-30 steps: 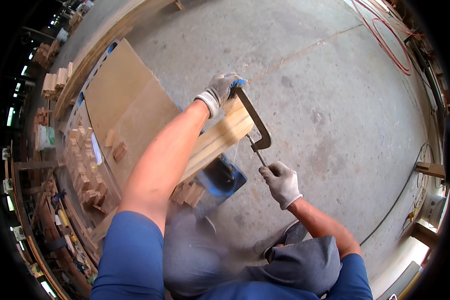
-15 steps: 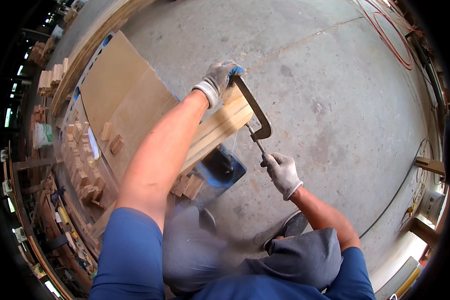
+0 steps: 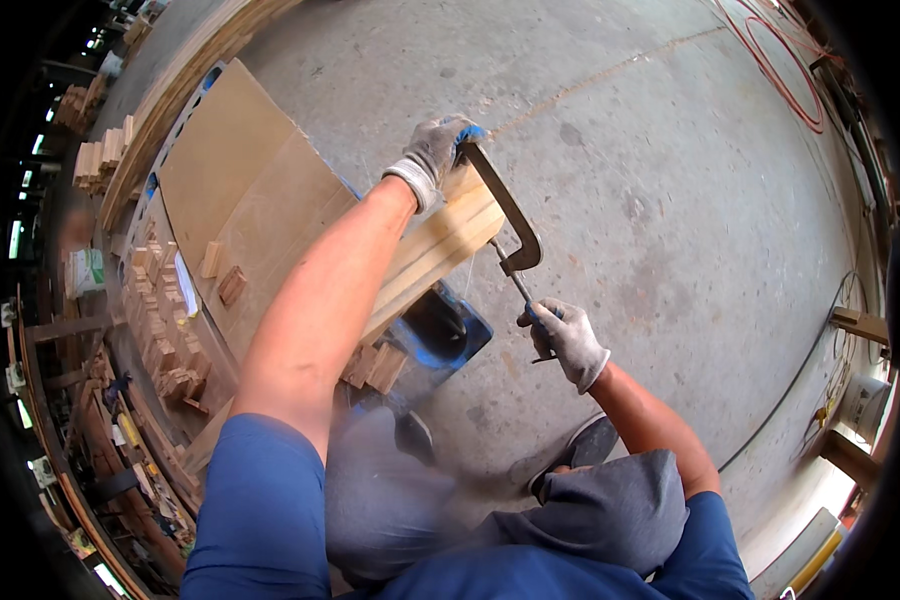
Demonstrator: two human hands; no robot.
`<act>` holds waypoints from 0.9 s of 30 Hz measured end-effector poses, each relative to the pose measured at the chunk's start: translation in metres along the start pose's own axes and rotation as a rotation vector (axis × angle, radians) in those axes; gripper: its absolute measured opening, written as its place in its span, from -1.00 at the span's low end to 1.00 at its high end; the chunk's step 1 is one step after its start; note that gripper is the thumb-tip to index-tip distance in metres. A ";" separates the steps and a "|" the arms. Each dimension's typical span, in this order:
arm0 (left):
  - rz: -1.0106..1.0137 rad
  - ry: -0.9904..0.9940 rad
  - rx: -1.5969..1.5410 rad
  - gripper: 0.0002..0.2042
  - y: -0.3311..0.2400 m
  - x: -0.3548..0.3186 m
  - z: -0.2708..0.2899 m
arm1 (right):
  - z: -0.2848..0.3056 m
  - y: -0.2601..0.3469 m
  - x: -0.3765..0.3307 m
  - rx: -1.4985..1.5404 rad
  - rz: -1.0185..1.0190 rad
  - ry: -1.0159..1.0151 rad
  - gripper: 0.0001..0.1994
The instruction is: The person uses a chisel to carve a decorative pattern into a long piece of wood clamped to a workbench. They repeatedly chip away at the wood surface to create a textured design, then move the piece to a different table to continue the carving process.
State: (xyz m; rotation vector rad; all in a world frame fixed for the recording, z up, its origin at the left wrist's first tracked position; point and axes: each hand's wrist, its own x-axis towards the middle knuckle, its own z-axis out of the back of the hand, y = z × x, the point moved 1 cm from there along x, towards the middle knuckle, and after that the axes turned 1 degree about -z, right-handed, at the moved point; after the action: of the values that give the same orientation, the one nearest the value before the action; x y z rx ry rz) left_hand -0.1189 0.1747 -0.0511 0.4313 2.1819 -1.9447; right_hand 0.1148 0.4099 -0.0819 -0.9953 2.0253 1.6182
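Note:
A dark metal C-clamp [image 3: 511,208] is fitted over the end of a thick pale wooden beam [image 3: 438,248] that looks made of layered boards. My left hand [image 3: 437,152], in a grey work glove with blue on the fingers, grips the clamp's upper end against the beam's far side. Lower right, my gloved right hand [image 3: 570,345] has its fingers closed round the handle end of the clamp's screw [image 3: 515,275]. The screw's tip meets the beam's near edge. A small crossbar shows below my right fingers.
Beneath the beam is a blue plastic pallet [image 3: 470,335] with brown cardboard [image 3: 260,180] over it. Small wood blocks [image 3: 385,368] lie beside my leg, and several more stand at left. A long timber [image 3: 160,115] runs at the far left. A red hose [image 3: 775,75] lies at the far right.
My right hand has turned about the screw handle and shifted slightly up, so the crossbar now shows. My left hand and the clamp have barely moved.

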 end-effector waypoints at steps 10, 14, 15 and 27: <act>-0.575 -0.385 0.902 -0.83 -0.006 -0.085 0.005 | -0.005 0.004 -0.007 -0.035 -0.018 -0.028 -0.68; -0.319 0.065 0.939 -0.79 0.016 -0.153 -0.022 | -0.004 0.004 -0.008 -0.015 -0.020 -0.044 -0.67; 0.107 0.037 0.536 -0.77 0.022 -0.163 -0.033 | -0.003 0.003 -0.008 -0.007 -0.011 -0.045 -0.67; 0.341 -0.495 -0.812 -0.68 0.105 -0.139 -0.093 | -0.011 0.002 -0.006 -0.089 0.009 -0.085 -0.66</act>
State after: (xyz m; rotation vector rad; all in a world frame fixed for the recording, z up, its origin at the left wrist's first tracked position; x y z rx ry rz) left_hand 0.0522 0.2641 -0.0924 0.1394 2.1372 -0.7683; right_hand 0.1191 0.4019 -0.0734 -0.9328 1.9195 1.7382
